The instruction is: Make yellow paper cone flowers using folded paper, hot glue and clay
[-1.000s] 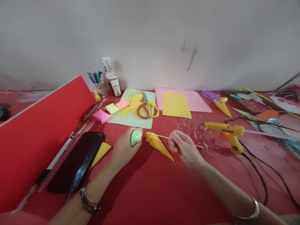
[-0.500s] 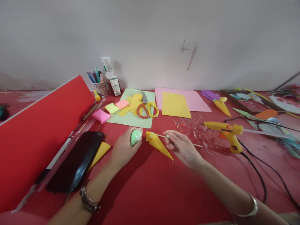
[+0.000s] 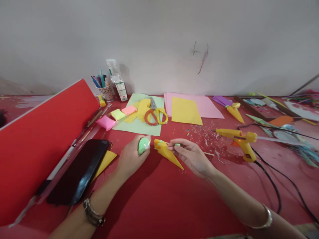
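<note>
Cone (image 3: pixel 168 155) lies between left grip (image 3: pixel 130 156), clasping green packet (image 3: pixel 143 146), and right grip (image 3: pixel 191 154), pinching green dab (image 3: pixel 177 144).

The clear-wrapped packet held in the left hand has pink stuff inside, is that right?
Not quite: the stuff inside the clear-wrapped packet is light green, not pink, as the head view shows. The packet is indeed held in the left hand.
</note>
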Demonstrator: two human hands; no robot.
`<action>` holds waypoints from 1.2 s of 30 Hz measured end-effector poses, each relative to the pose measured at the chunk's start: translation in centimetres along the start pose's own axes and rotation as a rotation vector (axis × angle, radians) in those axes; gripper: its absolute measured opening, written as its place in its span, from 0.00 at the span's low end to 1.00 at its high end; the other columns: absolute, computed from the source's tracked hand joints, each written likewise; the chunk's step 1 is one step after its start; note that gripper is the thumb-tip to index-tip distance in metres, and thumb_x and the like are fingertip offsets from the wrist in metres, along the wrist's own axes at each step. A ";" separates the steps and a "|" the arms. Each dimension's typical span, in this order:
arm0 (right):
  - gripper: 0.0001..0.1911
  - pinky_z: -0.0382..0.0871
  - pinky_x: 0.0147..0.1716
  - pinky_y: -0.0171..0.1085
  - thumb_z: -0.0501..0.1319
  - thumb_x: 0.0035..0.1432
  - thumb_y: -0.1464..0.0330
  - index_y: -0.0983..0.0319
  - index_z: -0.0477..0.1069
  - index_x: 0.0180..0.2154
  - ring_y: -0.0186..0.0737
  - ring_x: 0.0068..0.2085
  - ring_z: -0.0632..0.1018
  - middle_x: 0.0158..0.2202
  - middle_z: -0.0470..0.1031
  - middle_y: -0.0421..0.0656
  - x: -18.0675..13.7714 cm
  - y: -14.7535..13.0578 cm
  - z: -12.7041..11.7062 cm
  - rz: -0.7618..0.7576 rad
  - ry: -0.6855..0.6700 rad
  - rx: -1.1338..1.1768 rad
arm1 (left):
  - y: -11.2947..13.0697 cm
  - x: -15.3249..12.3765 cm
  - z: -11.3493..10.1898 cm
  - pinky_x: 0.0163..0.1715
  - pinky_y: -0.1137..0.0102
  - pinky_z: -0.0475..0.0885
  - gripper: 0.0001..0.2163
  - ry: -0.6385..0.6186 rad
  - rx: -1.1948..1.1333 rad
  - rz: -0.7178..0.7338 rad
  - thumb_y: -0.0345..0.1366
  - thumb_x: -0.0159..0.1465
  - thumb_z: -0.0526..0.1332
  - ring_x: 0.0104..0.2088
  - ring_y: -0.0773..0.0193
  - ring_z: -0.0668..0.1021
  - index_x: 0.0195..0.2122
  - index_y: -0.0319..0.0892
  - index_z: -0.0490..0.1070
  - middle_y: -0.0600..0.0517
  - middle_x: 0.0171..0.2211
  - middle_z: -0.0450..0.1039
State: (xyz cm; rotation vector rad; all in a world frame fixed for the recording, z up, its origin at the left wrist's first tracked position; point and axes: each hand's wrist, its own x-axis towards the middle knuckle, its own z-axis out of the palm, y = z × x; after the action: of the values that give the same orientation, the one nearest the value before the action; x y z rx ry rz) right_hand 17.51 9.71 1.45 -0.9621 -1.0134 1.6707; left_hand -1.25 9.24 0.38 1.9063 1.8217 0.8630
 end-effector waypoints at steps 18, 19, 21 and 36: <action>0.17 0.51 0.18 0.27 0.65 0.39 0.59 0.63 0.62 0.19 0.22 0.17 0.58 0.14 0.59 0.31 0.0 -0.3 0.0 -0.038 0.127 -0.018 | 0.2 0.1 0.0 0.24 0.74 0.63 0.08 -0.023 0.025 -0.018 0.38 0.53 0.53 0.27 0.64 0.72 0.34 0.43 0.63 0.55 0.25 0.69; 0.15 0.53 0.19 0.27 0.67 0.37 0.61 0.63 0.64 0.20 0.22 0.18 0.60 0.15 0.61 0.31 0.1 -0.3 0.0 -0.049 0.138 -0.020 | 0.1 0.1 0.0 0.24 0.74 0.63 0.08 -0.021 0.023 -0.017 0.38 0.53 0.53 0.27 0.64 0.72 0.34 0.43 0.63 0.55 0.25 0.69; 0.13 0.56 0.21 0.26 0.68 0.34 0.64 0.63 0.67 0.22 0.22 0.20 0.62 0.17 0.63 0.31 0.1 -0.2 0.0 -0.052 0.151 -0.022 | 0.1 0.2 0.0 0.24 0.73 0.63 0.08 -0.016 0.021 -0.020 0.38 0.53 0.53 0.27 0.63 0.72 0.34 0.43 0.63 0.55 0.26 0.68; 0.12 0.60 0.19 0.26 0.66 0.38 0.62 0.63 0.68 0.22 0.22 0.18 0.67 0.17 0.68 0.33 -0.1 -0.6 0.1 -0.028 0.173 -0.003 | 0.0 0.0 0.0 0.25 0.73 0.63 0.08 -0.021 -0.005 -0.008 0.38 0.53 0.53 0.28 0.63 0.72 0.34 0.43 0.63 0.55 0.26 0.68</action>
State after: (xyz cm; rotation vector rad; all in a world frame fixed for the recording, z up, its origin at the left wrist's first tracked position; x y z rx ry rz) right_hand 17.64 9.78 1.99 -1.0699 -0.9103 1.5348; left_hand -1.25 9.28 0.41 1.8969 1.8121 0.8405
